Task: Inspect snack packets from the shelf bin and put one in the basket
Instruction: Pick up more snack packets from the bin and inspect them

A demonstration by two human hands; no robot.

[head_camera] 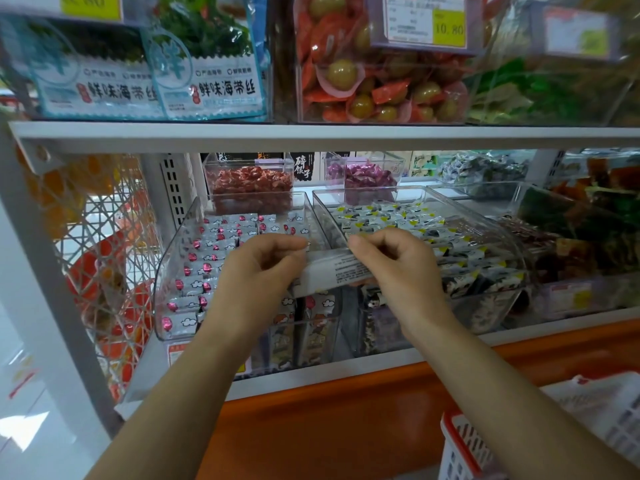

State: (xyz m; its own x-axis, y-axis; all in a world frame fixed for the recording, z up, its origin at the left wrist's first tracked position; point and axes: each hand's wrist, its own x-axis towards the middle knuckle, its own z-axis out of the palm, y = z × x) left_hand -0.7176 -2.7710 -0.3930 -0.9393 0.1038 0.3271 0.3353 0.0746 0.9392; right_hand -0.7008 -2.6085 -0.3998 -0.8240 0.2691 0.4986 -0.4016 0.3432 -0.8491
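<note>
— Clutter round the fingers (287, 244)?
— Plenty. Just behind the left hand (256, 271), a shelf bin (180, 268) packed with rows of small silvery packets dotted pink. Behind the right hand (398, 265), a second bin (491, 237) of white packets marked yellow and black. Farther back, two small tubs: reddish sweets (249, 183) and purple sweets (363, 176). Well above the knuckles, an upper shelf (311, 135) with seaweed bags (207, 81) and a price tag (426, 22).
— Anything in the way?
— Only the bins' raised walls, close behind and below the fingertips. Left of the left wrist, a white lattice panel (104, 220).
— Materials, shapes?
— Bins of clear, glossy, hard plastic with sloped sides and rounded corners. Snack packet (336, 271): flat, oblong, crinkly film, pale, with fine dark print too blurred to read. Basket (485, 455) of white perforated plastic with a red rim.
— And the snack packet's place?
— Held between both hands, in front of the spot where the two bins meet. Fingers of the left hand curled, pinching its left end; fingers of the right hand curled, pinching its right end. Basket well below and right of the right forearm, apart from both hands.
</note>
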